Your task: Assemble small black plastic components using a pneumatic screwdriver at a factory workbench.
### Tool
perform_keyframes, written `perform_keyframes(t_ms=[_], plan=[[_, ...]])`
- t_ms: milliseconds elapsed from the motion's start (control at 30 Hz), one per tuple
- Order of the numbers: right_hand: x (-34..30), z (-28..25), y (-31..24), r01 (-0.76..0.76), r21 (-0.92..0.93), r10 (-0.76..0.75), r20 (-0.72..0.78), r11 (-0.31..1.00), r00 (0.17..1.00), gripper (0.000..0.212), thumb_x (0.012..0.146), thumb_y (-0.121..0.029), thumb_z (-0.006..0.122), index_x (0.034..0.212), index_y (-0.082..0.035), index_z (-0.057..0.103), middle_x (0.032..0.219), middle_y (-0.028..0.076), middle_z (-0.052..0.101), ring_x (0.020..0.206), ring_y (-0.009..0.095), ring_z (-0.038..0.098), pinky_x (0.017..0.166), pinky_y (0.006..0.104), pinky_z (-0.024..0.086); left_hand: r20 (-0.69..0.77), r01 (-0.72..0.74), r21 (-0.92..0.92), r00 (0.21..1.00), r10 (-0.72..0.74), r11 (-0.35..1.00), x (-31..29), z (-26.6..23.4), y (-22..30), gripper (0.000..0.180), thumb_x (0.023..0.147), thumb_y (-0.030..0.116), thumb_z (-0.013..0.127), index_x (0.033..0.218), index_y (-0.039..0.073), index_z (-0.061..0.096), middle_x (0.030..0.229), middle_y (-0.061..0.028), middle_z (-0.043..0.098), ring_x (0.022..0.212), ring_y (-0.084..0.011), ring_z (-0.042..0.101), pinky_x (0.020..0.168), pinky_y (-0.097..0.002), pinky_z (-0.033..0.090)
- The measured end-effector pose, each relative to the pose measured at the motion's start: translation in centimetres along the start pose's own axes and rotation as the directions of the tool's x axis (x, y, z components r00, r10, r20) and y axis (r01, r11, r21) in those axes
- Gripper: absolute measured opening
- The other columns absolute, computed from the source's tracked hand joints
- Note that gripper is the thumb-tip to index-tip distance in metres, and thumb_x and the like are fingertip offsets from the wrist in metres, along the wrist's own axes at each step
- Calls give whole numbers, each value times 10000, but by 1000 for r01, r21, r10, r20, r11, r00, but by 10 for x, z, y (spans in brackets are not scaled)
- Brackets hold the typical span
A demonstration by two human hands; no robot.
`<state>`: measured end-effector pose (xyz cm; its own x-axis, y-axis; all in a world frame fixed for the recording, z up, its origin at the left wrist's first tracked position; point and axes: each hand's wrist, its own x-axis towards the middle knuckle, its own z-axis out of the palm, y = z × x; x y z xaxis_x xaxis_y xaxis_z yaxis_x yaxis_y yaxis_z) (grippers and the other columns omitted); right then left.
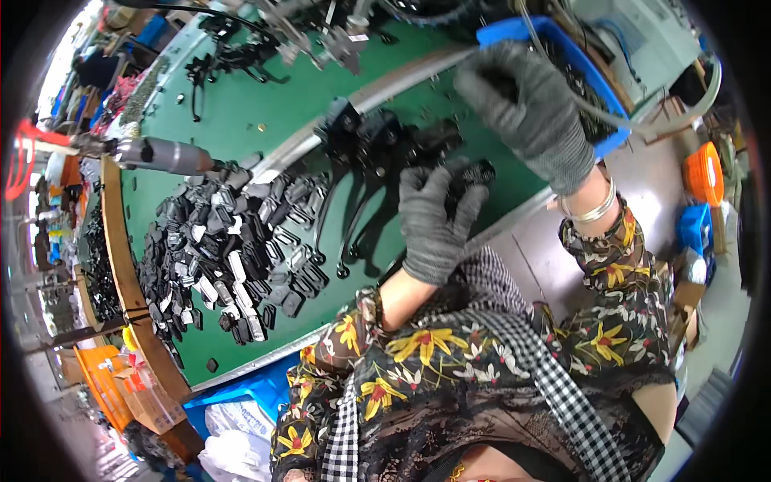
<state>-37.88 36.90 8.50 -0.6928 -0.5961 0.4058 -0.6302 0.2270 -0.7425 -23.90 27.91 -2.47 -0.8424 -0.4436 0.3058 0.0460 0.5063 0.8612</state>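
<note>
My left hand (434,217), in a grey knit glove, is closed around a black lever assembly (479,172) at the bench's near edge. Just beyond it, more black levers with block-shaped heads (345,124) stand in a row, their long blades pointing toward me. My right hand (526,112), gloved the same way, is raised beside a blue bin (614,104). Its fingers are curled together, and whatever they may hold is too hidden to name. A large heap of small black and grey plastic pieces (217,233) lies on the green bench (233,120) to the left.
A grey power screwdriver (161,155) hangs over the heap's far left. Past a metal rail (297,147) lie more black levers (210,68), with a metal fixture (337,44) above. A clear hose (675,124) curves by the bin. A cardboard box (148,398) sits lower left.
</note>
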Motion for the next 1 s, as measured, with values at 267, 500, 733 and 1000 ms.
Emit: perform_keyframes(t_ms=[267, 500, 733, 1000], plan=[[153, 84, -89, 225, 635, -26, -306, 739, 952, 369, 936, -182, 664, 1250, -7, 579, 1131, 119, 657, 949, 184, 617, 876, 284, 516, 0, -53, -24, 999, 53, 998, -8, 4, 1, 388, 799, 114, 776, 1157, 48, 642, 951, -118, 554, 852, -245, 548, 772, -359, 480], [142, 64, -64, 247, 612, -47, -323, 752, 945, 365, 938, -182, 661, 1248, -7, 581, 1130, 118, 658, 947, 184, 619, 875, 284, 517, 10, -41, -12, 999, 41, 999, -8, 6, 4, 403, 796, 183, 784, 1163, 85, 648, 948, -129, 544, 856, -258, 538, 772, -366, 479], [73, 28, -27, 268, 538, -100, -320, 799, 942, 361, 940, -183, 658, 1247, -8, 584, 1128, 117, 659, 945, 184, 620, 874, 284, 517, -50, -25, -15, 998, 24, 1000, 4, 0, -5, 360, 836, 231, 763, 1139, 67, 655, 994, -144, 532, 907, -264, 537, 814, -367, 482], [45, 16, -2, 264, 496, -94, -342, 827, 935, 357, 942, -183, 655, 1245, -8, 586, 1127, 116, 661, 943, 184, 622, 873, 284, 518, -51, -100, 46, 993, 102, 994, 1, 12, -20, 389, 784, 215, 793, 1118, 63, 660, 930, -145, 563, 848, -290, 566, 761, -399, 492]])
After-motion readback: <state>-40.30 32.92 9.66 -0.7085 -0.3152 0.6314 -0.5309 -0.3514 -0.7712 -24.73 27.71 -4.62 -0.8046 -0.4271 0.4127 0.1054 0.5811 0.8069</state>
